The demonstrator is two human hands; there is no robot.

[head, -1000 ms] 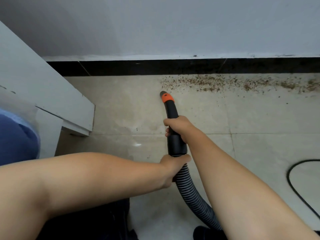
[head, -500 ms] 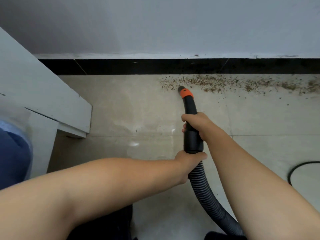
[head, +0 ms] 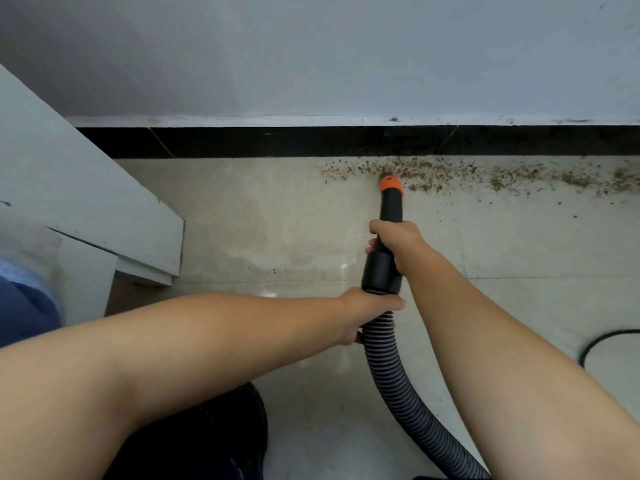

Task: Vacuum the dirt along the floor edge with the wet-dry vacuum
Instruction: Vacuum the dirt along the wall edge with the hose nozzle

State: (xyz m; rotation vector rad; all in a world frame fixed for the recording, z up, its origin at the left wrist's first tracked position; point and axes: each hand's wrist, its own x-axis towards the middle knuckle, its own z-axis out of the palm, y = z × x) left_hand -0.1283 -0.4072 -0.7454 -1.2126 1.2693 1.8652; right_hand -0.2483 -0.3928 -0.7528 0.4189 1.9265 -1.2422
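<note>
- Black vacuum nozzle with an orange tip, pointed away from the camera toward the wall, tip right at the near edge of the dirt.
- Brown dirt strewn in a band along the floor edge, just below the black baseboard, running from about the middle of the view out to the right border; thickest close to the baseboard, loose specks scattered nearer the camera.
- Right hand wrapped round the nozzle's narrow part above the wider black cuff; fingers curled tight about the tube, only their tips visible on the left side.
- Left hand gripping just below the cuff, where the ribbed grey-black hose begins; thumb laid across the hose top, remaining fingers curled underneath and mostly hidden.
- Hose curving down and to the right, leaving the view at the bottom edge between the two forearms.
- Pale beige tiled floor, faintly stained, with a grout line crossing behind the hands.
- Grey-white wall above the baseboard.
- White furniture panel slanting in from the left, its corner raised off the floor.
- Thin black cord looping on the tiles at the right edge.
- Blue blurred shape at the far left; cannot tell what.
- Dark rounded object at the bottom centre, under the left forearm; cannot tell what.
</note>
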